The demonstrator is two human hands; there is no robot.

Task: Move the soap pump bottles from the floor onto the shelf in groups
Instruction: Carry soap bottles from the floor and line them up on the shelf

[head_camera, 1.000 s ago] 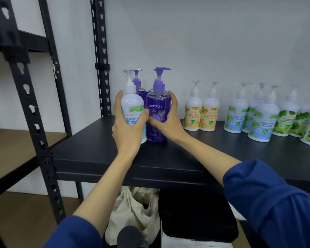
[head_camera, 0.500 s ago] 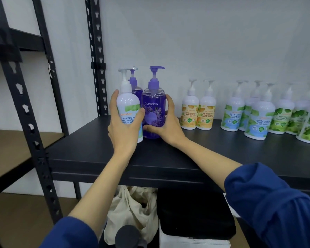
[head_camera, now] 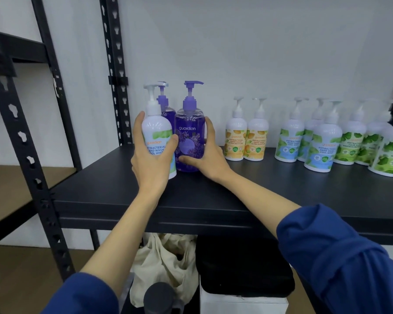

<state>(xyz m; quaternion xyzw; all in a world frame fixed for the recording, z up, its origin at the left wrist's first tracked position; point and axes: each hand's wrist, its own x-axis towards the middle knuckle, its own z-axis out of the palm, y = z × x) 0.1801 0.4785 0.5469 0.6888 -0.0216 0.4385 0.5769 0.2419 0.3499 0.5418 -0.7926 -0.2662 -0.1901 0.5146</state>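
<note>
My left hand [head_camera: 151, 159] grips a white cool-mint pump bottle [head_camera: 156, 129] standing on the black shelf [head_camera: 236, 189]. Right beside it stands a purple pump bottle [head_camera: 190, 132], and my right hand [head_camera: 208, 157] holds its right side and base. A second purple bottle [head_camera: 166, 109] stands behind these two, mostly hidden. Further right on the shelf stand two orange-label bottles [head_camera: 245, 137], then several white bottles with blue-green labels [head_camera: 309, 139] and with green labels [head_camera: 377, 146].
A black upright post [head_camera: 116, 71] rises just left of the bottles, and another post [head_camera: 25, 143] stands nearer me at the shelf's front left corner. Under the shelf lie a cream cloth bag [head_camera: 166, 266] and a black case [head_camera: 243, 268] on a white box.
Both hands and the bottles they hold have stayed in the same place on the shelf. Only the view has shifted slightly.
</note>
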